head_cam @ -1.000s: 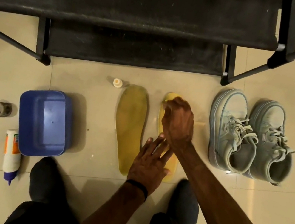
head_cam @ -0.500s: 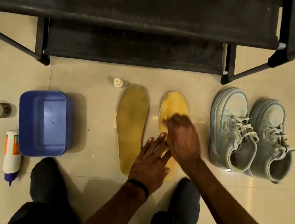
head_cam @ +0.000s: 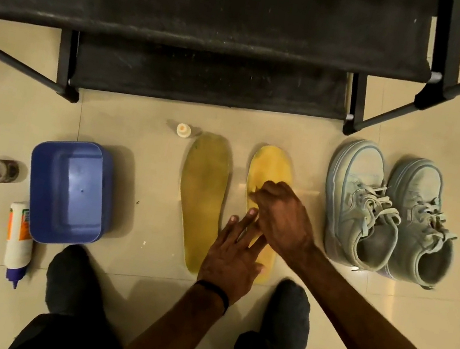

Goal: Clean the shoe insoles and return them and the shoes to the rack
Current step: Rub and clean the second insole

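In the middle of the frame, two yellow insoles are lying side by side on the floor [head_cam: 443, 319]. The left hand [head_cam: 230, 262] is pressing flat, fingers spread, on the right insole [head_cam: 271, 166]. The right hand [head_cam: 284, 219] is curling closed on that insole's middle. The left insole [head_cam: 201, 197] is lying bare. Two grey shoes [head_cam: 388, 211] are sitting at the right, below the black rack [head_cam: 206, 7].
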